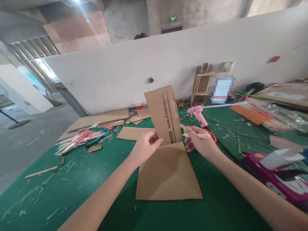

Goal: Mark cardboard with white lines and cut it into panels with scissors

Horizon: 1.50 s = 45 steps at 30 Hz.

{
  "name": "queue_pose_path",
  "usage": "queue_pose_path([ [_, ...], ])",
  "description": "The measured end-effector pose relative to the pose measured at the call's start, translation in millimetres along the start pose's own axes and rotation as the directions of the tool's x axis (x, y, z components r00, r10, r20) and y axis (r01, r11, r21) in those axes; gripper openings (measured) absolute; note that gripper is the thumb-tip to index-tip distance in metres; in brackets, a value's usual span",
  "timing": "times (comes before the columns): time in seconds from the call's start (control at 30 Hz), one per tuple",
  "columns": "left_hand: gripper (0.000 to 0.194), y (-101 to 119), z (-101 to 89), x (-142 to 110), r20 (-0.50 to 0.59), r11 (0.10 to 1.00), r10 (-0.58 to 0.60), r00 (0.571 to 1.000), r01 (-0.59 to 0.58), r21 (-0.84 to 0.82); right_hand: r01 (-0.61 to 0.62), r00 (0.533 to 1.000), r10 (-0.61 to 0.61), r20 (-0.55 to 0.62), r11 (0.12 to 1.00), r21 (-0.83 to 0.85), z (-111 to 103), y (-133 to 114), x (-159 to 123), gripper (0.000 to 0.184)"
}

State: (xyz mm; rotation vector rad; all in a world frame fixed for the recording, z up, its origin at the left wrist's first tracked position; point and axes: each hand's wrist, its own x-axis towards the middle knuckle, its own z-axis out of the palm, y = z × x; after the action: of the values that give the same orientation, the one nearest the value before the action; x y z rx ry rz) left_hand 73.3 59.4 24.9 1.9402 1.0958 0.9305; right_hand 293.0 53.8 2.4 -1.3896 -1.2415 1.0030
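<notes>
A cardboard piece with printed lettering stands up, leaning slightly, behind a flat cardboard sheet on the green table. They meet along a crease or joint; I cannot tell which. My left hand is closed in a pinch on the lower left edge of the upright piece. At its right edge, my right hand is closed around a utility knife, whose metal tip and some yellow show while the fingers cover the rest. Orange-red handles lie just behind the right hand.
A pink glue gun stands beyond my right hand. Pliers and wrapped sticks lie to the left, with cardboard scraps nearer the middle. A purple machine sits at right; a small cardboard structure stands by the white wall.
</notes>
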Motion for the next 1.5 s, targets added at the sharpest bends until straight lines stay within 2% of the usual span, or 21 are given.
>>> queue_pose_path([
  [0.13, 0.018, 12, 3.5, -18, 0.119, 0.997, -0.06, 0.991, 0.065, -0.044, 0.089, 0.99, -0.087, 0.11, 0.996, -0.009, -1, -12, -7, 0.029],
  [0.27, 0.019, 11, 6.4, -29, 0.131, 0.995, -0.088, 0.987, 0.093, -0.033, 0.055, 0.975, -0.042, 0.22, 0.997, -0.057, 1, -14, -12, 0.032],
  [0.37, 0.022, 9, 8.0, -32, 0.144, 0.994, -0.102, 0.984, 0.108, -0.029, 0.071, 0.982, -0.071, 0.174, 0.997, 0.003, 1, -11, -13, 0.038],
  [0.5, 0.023, 6, 11.3, -33, 0.178, 0.994, -0.066, 0.982, 0.08, -0.072, 0.107, 0.989, -0.116, 0.088, 0.988, 0.107, -2, -9, -12, 0.041],
  [0.67, 0.017, 2, 12.5, -36, 0.15, 0.996, -0.082, 0.985, 0.087, -0.029, 0.122, 0.99, -0.127, 0.067, 0.989, 0.085, -2, -15, -15, 0.041],
  [0.87, 0.022, 2, 12.5, -40, 0.131, 0.996, -0.089, 0.987, 0.091, -0.005, -0.089, 0.996, 0.084, 0.04, 0.986, 0.143, -1, -15, -35, 0.024],
  [0.93, 0.024, 3, 13.0, -41, 0.125, 0.996, -0.091, 0.988, 0.092, 0.002, -0.115, 0.992, 0.109, 0.066, 0.989, 0.092, -3, -9, -46, 0.024],
  [1.17, 0.021, 0, 14.9, -44, 0.083, 0.994, -0.098, 0.992, 0.093, 0.064, -0.001, 0.995, 0.021, 0.095, 0.979, -0.203, -7, 5, -65, 0.029],
  [1.5, 0.018, -1, 16.3, -45, 0.061, 0.991, -0.088, 0.994, 0.081, 0.109, 0.016, 0.981, 0.024, 0.192, 0.978, -0.207, -3, 14, -59, 0.028],
])
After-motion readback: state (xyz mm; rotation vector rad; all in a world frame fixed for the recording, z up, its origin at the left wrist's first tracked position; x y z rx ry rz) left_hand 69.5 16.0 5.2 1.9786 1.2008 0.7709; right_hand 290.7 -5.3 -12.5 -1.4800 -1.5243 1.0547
